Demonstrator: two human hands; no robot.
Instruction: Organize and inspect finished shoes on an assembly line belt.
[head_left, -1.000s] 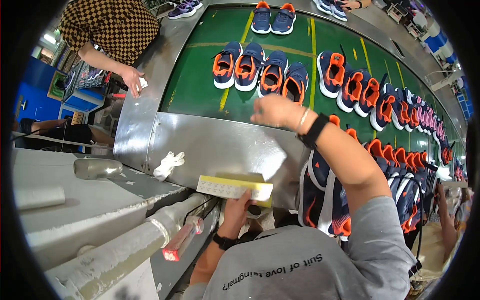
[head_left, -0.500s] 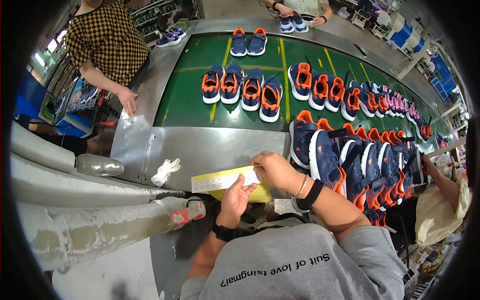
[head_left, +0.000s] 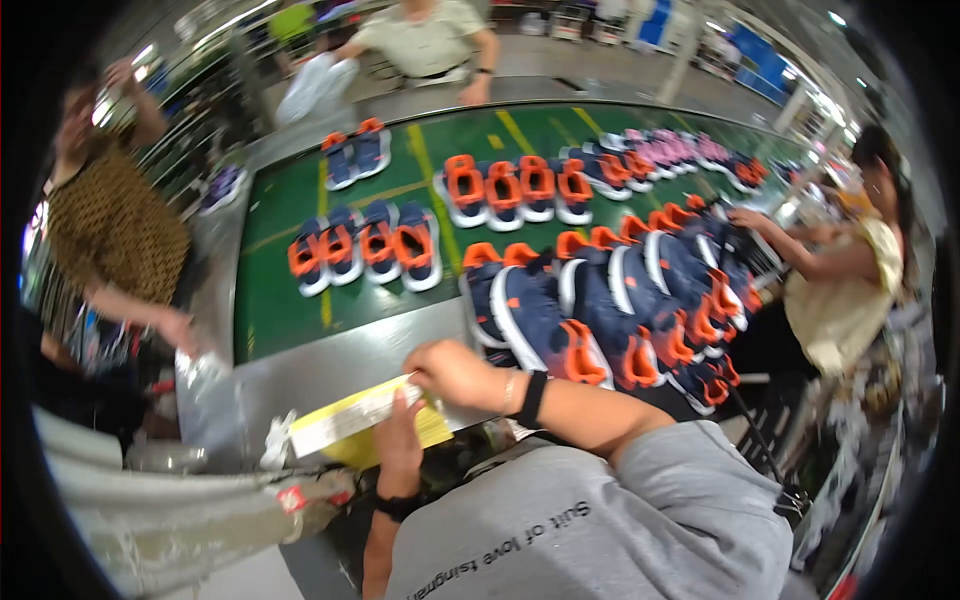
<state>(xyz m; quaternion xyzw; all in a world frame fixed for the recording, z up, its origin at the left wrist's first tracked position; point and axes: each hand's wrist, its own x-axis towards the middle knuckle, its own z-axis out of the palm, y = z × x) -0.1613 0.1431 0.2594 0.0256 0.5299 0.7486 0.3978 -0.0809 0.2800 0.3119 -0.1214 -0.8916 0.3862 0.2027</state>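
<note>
A white printed label strip (head_left: 335, 425) with a yellow edge lies over a yellow sheet (head_left: 354, 452) in front of my body. My left hand (head_left: 400, 445) holds these sheets from below, its thumb up along the strip. At their upper right end, my right hand (head_left: 452, 372) pinches the strip's corner between bent fingers. To the right of my hands, a row of navy shoes (head_left: 535, 315) with orange linings and white soles leans together. Motion blur softens my fingers and the print.
A green conveyor belt (head_left: 290, 215) carries pairs of navy and orange shoes (head_left: 375, 245), with pink ones farther right. A bare metal ledge (head_left: 330, 360) borders it. A white glove (head_left: 278, 442) lies at the ledge's left. Co-workers (head_left: 120, 225) stand left, across and right.
My view has swung, bringing a right-hand co-worker into fuller sight. Both my hands still hold the labels. The left co-worker now has a hand raised; across the belt, a pale plastic bag appears.
</note>
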